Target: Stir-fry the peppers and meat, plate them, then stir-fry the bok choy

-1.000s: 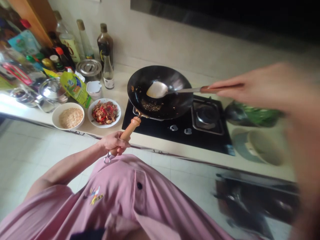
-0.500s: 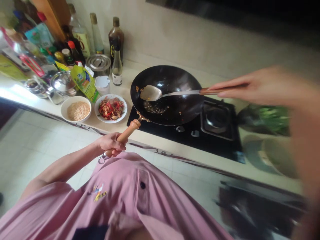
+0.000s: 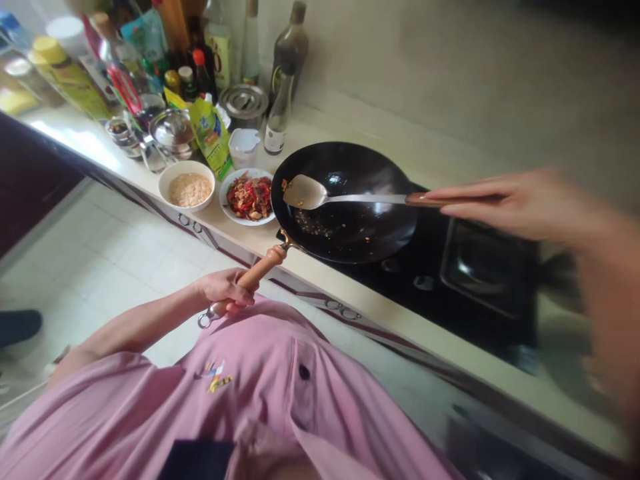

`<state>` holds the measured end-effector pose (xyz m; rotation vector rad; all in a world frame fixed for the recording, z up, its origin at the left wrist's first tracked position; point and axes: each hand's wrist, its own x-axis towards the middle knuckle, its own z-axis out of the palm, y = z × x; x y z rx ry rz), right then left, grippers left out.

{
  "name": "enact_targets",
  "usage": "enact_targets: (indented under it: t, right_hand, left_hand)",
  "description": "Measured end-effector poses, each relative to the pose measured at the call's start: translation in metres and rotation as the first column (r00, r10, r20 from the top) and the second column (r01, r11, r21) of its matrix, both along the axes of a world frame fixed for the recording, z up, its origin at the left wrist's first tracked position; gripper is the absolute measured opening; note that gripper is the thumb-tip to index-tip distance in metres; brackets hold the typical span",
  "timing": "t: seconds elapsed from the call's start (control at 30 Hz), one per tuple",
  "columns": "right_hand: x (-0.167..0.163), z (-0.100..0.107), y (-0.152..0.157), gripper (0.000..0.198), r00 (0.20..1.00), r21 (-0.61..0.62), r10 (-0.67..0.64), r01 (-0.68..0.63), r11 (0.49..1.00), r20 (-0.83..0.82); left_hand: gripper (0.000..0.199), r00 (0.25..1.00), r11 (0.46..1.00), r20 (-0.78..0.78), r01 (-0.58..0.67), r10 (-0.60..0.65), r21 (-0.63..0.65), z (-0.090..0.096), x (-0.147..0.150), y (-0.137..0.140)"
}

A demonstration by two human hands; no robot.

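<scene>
My left hand point(image 3: 231, 291) is closed around the wooden handle of a black wok point(image 3: 373, 233), which sits over the left side of the stove. In my right hand point(image 3: 530, 203), somewhat blurred, is the brown handle of a metal spatula point(image 3: 367, 199). The spatula's blade lies against the wok's left inner wall, with small yellowish food bits beside it. A little oily liquid and a few crumbs show in the bottom of the wok. Left of the wok stands a white plate point(image 3: 227, 215) of cooked red peppers and meat pieces.
A white bowl point(image 3: 173, 200) of pale food stands beside the plate. Behind them are a green pouch point(image 3: 211, 140), a white lidded tub point(image 3: 244, 148), a lidded metal pot point(image 3: 245, 103) and several bottles. The black stove point(image 3: 425, 297) extends right, its second burner point(image 3: 480, 267) blurred.
The view has turned, so the counter slants more and the stove's right side sits lower. The wok appears closer to the plate, covering its right edge. Both hands keep their holds.
</scene>
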<state>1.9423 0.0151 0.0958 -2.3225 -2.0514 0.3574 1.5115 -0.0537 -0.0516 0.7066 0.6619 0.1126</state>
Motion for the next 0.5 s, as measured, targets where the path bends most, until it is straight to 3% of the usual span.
enact_targets:
  t: [0.37, 0.5]
  right_hand:
    - [-0.011, 0.000, 0.007, 0.030, 0.979, 0.043, 0.153, -0.149, 0.988, -0.132]
    - [-0.022, 0.010, 0.008, 0.030, 0.988, 0.043, 0.141, -0.139, 0.989, -0.058]
  left_hand:
    - [0.033, 0.988, 0.991, 0.105, -0.102, 0.111, -0.089, -0.012, 0.003, -0.029]
    - [0.032, 0.984, 0.991, 0.146, -0.087, 0.102, -0.101, -0.016, 0.004, -0.031]
